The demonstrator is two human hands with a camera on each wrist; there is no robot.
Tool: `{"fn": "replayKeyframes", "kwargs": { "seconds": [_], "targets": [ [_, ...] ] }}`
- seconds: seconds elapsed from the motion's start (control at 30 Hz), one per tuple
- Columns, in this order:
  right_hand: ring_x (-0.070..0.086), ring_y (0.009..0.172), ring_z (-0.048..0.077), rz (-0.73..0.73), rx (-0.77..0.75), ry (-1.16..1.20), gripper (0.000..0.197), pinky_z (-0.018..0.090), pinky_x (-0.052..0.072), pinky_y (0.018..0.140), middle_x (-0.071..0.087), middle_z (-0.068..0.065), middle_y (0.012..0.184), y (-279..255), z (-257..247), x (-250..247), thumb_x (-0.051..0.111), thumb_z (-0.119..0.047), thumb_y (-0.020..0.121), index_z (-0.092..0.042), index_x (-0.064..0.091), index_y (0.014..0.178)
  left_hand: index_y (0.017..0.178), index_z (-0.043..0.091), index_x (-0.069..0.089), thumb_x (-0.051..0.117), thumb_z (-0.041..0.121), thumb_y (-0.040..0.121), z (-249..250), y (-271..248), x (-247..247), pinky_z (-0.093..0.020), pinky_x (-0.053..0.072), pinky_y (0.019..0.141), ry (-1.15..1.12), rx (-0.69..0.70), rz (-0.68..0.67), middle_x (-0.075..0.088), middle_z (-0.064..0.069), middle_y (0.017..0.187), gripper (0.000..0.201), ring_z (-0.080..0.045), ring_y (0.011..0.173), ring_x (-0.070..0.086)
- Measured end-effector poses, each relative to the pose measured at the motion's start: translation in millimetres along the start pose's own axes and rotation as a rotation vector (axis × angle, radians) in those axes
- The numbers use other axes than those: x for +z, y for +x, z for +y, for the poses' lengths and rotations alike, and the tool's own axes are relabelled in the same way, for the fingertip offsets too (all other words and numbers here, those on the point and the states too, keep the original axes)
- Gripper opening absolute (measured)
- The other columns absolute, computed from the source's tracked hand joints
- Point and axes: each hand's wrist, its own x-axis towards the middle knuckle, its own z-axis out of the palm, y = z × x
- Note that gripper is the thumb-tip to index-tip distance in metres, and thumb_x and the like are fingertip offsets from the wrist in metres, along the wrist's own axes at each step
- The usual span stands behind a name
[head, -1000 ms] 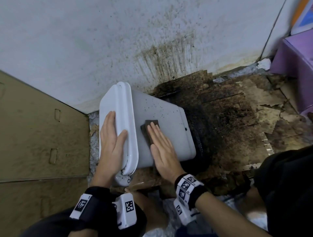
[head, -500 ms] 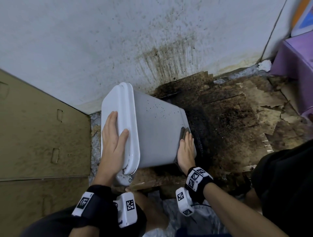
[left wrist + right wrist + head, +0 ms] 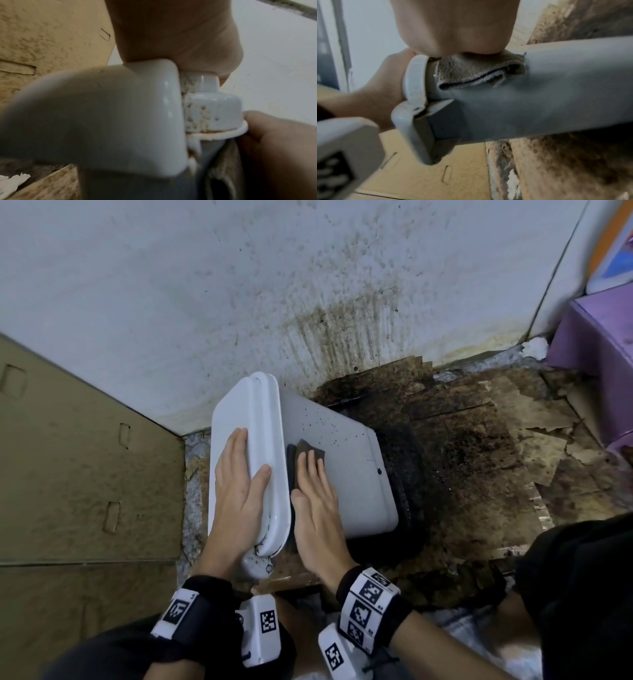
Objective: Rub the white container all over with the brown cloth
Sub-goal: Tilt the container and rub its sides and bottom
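The white container (image 3: pixel 342 460) lies tilted on its side on the floor, its lid (image 3: pixel 246 419) facing left. Dark specks dot its upper side. My left hand (image 3: pixel 239 474) lies flat on the lid, fingers straight, thumb on the lid's rim. With its fingers straight, my right hand (image 3: pixel 311 484) presses the folded brown cloth (image 3: pixel 308 448) against the container's side, right beside the lid. In the right wrist view the cloth (image 3: pixel 479 71) is squeezed between my palm and the grey-looking container wall (image 3: pixel 539 94). The left wrist view shows the lid's edge (image 3: pixel 120 115) up close.
A stained white wall (image 3: pixel 308 285) rises just behind the container. Cardboard sheets (image 3: pixel 75 457) cover the floor on the left. Dirty, torn, dark-stained cardboard (image 3: pixel 479 457) lies to the right. A purple box (image 3: pixel 603 354) stands at the far right. My knees are at the bottom.
My right hand with the cloth went from the container's middle to its far right bottom end, then back left to sit beside the lid. The left hand stayed on the lid.
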Motion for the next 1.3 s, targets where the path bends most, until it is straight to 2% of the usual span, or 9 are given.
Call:
{"fn": "replayKeyframes", "kwargs": {
  "seconds": [0.1, 0.2, 0.37, 0.57, 0.67, 0.8, 0.93, 1.13, 1.3],
  "targets": [
    [-0.01, 0.155, -0.004, -0.054, -0.075, -0.026, 0.058, 0.033, 0.0, 0.128, -0.002, -0.017, 0.169, 5.6, 3.8, -5.8, 0.015, -0.034, 0.104, -0.034, 0.004, 0.161, 0.164, 0.038, 0.006, 0.033, 0.049, 0.104, -1.6, 1.2, -1.2, -0.03, 0.002, 0.129, 0.004, 0.002, -0.027, 0.004, 0.019, 0.172, 0.066, 0.012, 0.153, -0.003],
    [-0.014, 0.154, -0.004, -0.155, -0.109, -0.059, 0.058, 0.033, -0.002, 0.127, -0.008, -0.016, 0.17, 26.4, 6.7, -11.2, 0.02, -0.024, 0.109, -0.033, -0.001, 0.162, 0.163, 0.037, 0.005, 0.032, 0.058, 0.102, -5.2, 1.2, -4.5, -0.028, 0.001, 0.129, 0.017, 0.024, -0.018, 0.004, 0.022, 0.17, 0.07, 0.015, 0.152, -0.004],
    [-0.025, 0.152, 0.0, -0.293, -0.155, -0.143, 0.059, 0.039, -0.012, 0.128, -0.023, -0.009, 0.169, 75.5, 14.9, -24.1, 0.018, -0.028, 0.111, -0.029, -0.015, 0.16, 0.168, 0.029, 0.006, 0.032, 0.066, 0.099, -5.8, -1.3, -4.5, -0.024, 0.001, 0.127, 0.021, 0.042, -0.027, 0.001, 0.025, 0.17, 0.082, 0.01, 0.156, -0.004],
    [-0.025, 0.152, 0.001, -0.279, -0.171, -0.205, 0.061, 0.031, -0.016, 0.126, -0.027, -0.005, 0.168, 106.1, 34.3, -34.0, 0.02, -0.025, 0.112, -0.019, -0.016, 0.161, 0.168, 0.025, 0.007, 0.034, 0.062, 0.1, -7.3, -3.1, -7.0, -0.029, 0.004, 0.128, 0.007, 0.047, -0.025, 0.001, 0.027, 0.17, 0.082, 0.007, 0.157, -0.004],
    [-0.022, 0.153, 0.001, -0.264, -0.06, -0.184, 0.06, 0.027, -0.013, 0.125, -0.026, -0.006, 0.167, 112.6, 59.6, -44.4, 0.019, -0.025, 0.112, -0.019, -0.016, 0.161, 0.168, 0.028, 0.006, 0.035, 0.063, 0.1, -5.9, -3.9, -7.5, -0.025, 0.004, 0.127, -0.013, 0.038, -0.033, 0.001, 0.025, 0.172, 0.081, 0.008, 0.157, -0.004],
    [-0.02, 0.155, 0.007, -0.234, 0.198, -0.182, 0.06, 0.031, -0.011, 0.127, -0.025, -0.002, 0.168, 123.0, 100.4, -64.9, 0.017, -0.024, 0.112, -0.016, -0.016, 0.161, 0.167, 0.029, 0.007, 0.035, 0.062, 0.101, -7.3, -3.3, -6.9, -0.019, 0.003, 0.127, -0.006, 0.054, -0.034, 0.002, 0.025, 0.172, 0.079, 0.005, 0.158, -0.004],
    [-0.021, 0.155, 0.01, -0.223, 0.39, -0.122, 0.06, 0.028, -0.013, 0.125, -0.025, 0.001, 0.168, 130.1, 127.3, -81.2, 0.019, -0.024, 0.112, -0.012, -0.015, 0.161, 0.167, 0.029, 0.008, 0.035, 0.059, 0.102, -10.0, -3.2, -8.2, -0.012, 0.002, 0.125, -0.008, 0.059, -0.025, 0.003, 0.025, 0.172, 0.077, 0.004, 0.159, -0.003],
    [-0.021, 0.156, 0.014, -0.147, 0.481, -0.069, 0.062, 0.032, -0.012, 0.126, -0.023, 0.004, 0.169, 133.4, 116.0, -75.5, 0.021, -0.026, 0.112, -0.008, -0.012, 0.161, 0.167, 0.029, 0.007, 0.035, 0.06, 0.101, -7.2, -4.0, -8.0, -0.024, 0.005, 0.127, -0.028, 0.035, -0.03, 0.003, 0.024, 0.172, 0.079, 0.005, 0.158, -0.003],
    [-0.022, 0.155, 0.012, -0.162, 0.371, -0.015, 0.065, 0.039, -0.011, 0.127, -0.024, 0.0, 0.169, 114.8, 57.0, -53.1, 0.024, -0.026, 0.11, -0.012, -0.013, 0.162, 0.167, 0.029, 0.008, 0.035, 0.061, 0.1, -5.6, -3.0, -7.1, -0.025, 0.005, 0.126, -0.032, 0.025, -0.026, 0.003, 0.023, 0.172, 0.079, 0.007, 0.157, -0.003]
  ]
}}
